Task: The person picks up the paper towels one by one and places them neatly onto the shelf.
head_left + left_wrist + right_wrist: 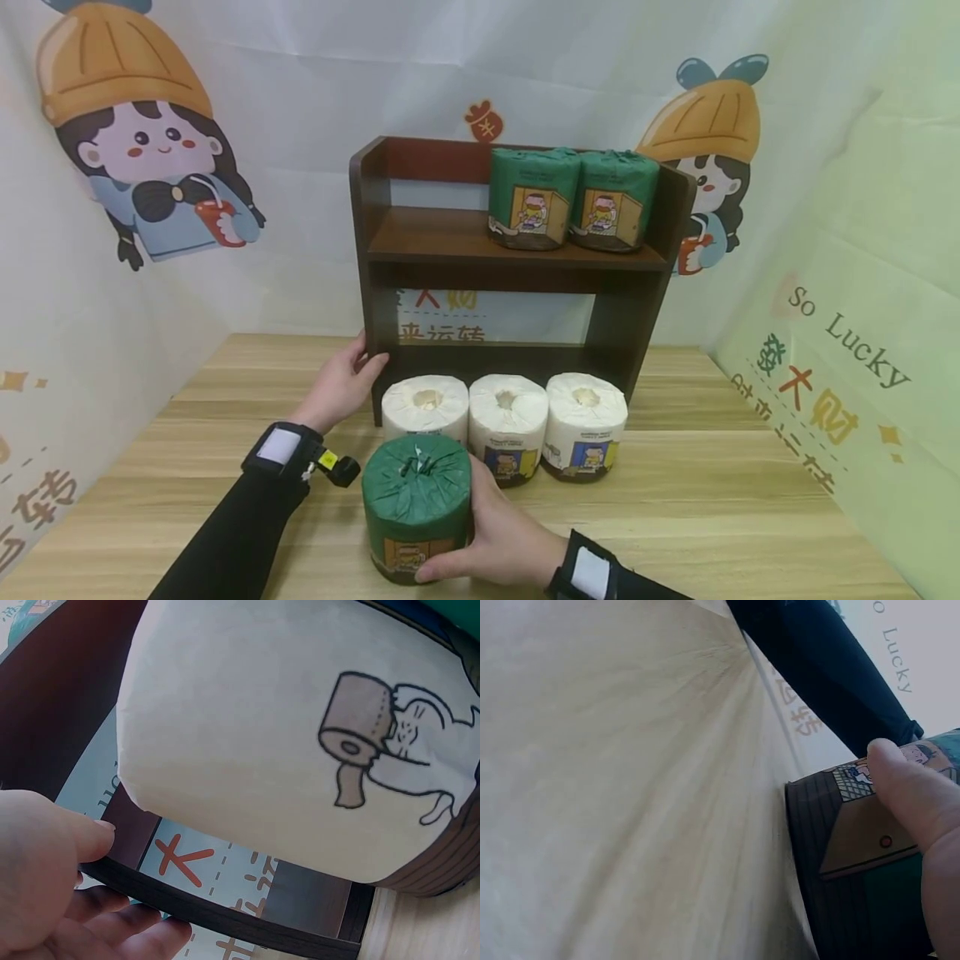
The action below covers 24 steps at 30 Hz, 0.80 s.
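My right hand (502, 533) holds a green-wrapped toilet roll (417, 500) from its right side, thumb across the printed front. The right wrist view shows the thumb (907, 787) over the picture of the wrapper. With my left hand (341, 385) I grip the left side panel of a dark brown two-tier shelf (369, 292); in the left wrist view the thumb and fingers lie on either side of the panel's edge (217, 915). Three white-wrapped toilet rolls (507, 417) stand in a row at the shelf's lower front, one (247, 735) large in the left wrist view.
Two green-wrapped toilet rolls (534, 200) stand side by side at the right of the upper tier (435, 232). Everything rests on a wood-grain table (720, 500). A printed cloth backdrop (300, 167) with cartoon figures surrounds the table at the back and sides.
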Each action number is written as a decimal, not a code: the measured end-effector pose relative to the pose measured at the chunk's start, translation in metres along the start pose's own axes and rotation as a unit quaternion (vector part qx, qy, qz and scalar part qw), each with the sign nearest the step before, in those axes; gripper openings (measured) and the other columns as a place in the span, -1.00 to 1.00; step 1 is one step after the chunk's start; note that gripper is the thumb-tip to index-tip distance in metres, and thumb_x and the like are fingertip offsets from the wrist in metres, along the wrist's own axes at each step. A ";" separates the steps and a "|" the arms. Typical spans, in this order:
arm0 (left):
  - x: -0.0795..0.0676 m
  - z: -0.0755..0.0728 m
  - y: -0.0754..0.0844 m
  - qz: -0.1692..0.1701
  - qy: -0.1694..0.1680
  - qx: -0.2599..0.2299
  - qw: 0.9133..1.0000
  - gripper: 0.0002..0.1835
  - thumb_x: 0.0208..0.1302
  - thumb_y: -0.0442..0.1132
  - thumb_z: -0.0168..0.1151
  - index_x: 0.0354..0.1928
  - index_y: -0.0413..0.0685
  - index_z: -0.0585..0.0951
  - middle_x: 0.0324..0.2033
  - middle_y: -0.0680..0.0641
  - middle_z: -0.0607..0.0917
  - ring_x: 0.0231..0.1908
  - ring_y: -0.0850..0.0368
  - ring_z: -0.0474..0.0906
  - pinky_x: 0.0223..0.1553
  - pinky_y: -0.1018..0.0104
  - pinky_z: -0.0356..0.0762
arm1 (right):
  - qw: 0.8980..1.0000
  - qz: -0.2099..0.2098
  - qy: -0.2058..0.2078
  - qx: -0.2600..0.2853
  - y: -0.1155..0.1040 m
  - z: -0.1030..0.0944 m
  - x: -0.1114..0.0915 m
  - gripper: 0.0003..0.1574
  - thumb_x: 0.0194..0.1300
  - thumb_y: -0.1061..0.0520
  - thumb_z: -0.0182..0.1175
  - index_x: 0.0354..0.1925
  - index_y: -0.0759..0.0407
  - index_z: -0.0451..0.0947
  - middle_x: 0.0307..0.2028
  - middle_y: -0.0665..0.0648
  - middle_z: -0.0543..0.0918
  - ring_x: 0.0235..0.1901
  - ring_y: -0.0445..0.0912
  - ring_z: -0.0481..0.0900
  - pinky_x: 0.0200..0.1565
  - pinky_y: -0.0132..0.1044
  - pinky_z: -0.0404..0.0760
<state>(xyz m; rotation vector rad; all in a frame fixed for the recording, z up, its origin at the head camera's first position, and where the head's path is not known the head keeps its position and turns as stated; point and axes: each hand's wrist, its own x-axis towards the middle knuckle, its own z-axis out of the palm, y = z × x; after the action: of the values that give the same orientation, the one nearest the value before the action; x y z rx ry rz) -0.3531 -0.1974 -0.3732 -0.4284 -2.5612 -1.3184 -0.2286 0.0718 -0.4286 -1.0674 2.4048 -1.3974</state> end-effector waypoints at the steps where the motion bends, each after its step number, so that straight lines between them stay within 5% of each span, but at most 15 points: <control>1: 0.000 0.000 0.000 0.000 0.000 0.003 1.000 -0.39 0.58 -0.07 -0.02 0.54 0.04 0.09 0.37 -0.28 0.27 0.23 -0.21 0.31 0.17 -0.16 0.42 | 1.000 0.002 0.002 0.001 0.000 0.001 0.000 0.49 -0.08 -0.20 0.60 0.49 -0.29 -0.27 0.36 -0.08 0.05 0.31 -0.21 0.07 0.33 0.09 0.20; 24: 0.000 -0.001 0.003 -0.003 0.004 0.005 1.000 -0.41 0.57 -0.12 0.01 0.53 0.04 0.12 0.33 -0.28 0.33 0.21 -0.19 0.34 0.16 -0.14 0.43 | 0.999 -0.023 0.025 0.016 0.002 0.001 -0.002 0.29 -0.07 -0.14 0.61 0.40 -0.27 -0.05 0.25 -0.13 0.25 0.22 -0.19 0.25 0.30 0.02 0.29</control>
<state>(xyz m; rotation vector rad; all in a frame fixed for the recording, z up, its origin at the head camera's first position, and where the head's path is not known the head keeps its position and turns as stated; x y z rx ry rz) -0.3514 -0.1964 -0.3705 -0.4130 -2.5634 -1.3047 -0.2273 0.0735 -0.4309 -1.1006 2.3976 -1.4889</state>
